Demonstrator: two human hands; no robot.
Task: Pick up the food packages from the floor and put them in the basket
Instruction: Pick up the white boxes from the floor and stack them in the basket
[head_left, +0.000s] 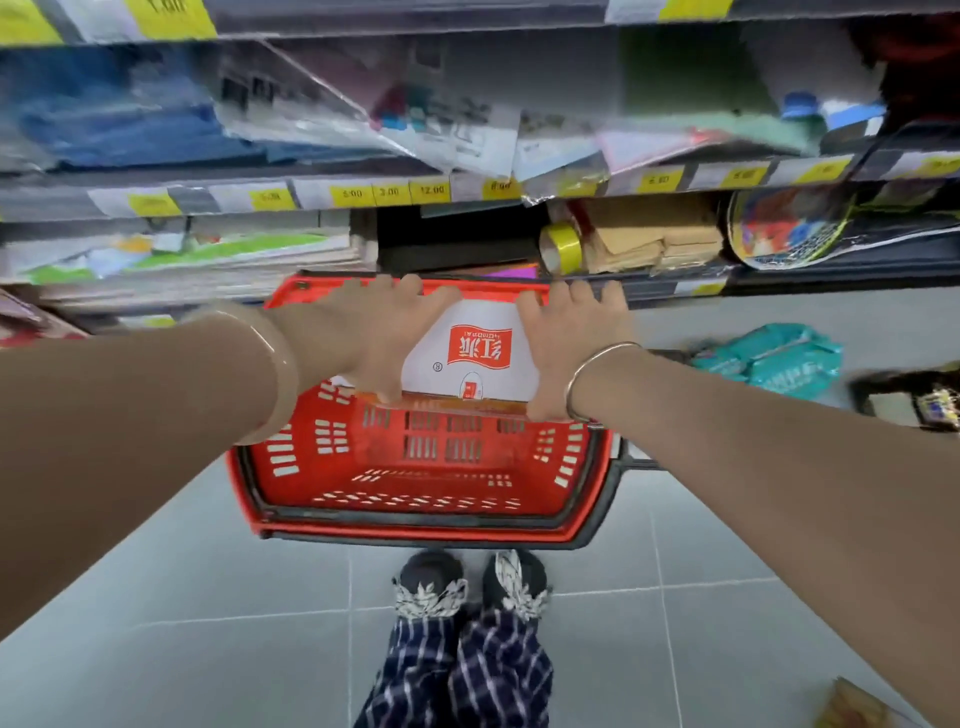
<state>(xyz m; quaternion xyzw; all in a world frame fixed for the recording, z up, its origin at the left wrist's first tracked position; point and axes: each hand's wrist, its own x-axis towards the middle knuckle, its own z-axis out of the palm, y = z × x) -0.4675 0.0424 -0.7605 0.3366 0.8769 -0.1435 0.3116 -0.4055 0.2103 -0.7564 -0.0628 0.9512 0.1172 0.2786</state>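
Head view: a white, red-labelled food package was clasped between the left hand and right hand, each grip closed on one side, over the red slotted plastic basket.

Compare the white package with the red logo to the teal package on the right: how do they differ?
The white package is held between the left hand and right hand over the red basket; the teal package lies untouched on the floor. The white one looks flat and boxy, the teal one crumpled and soft. Neither rests in the basket.
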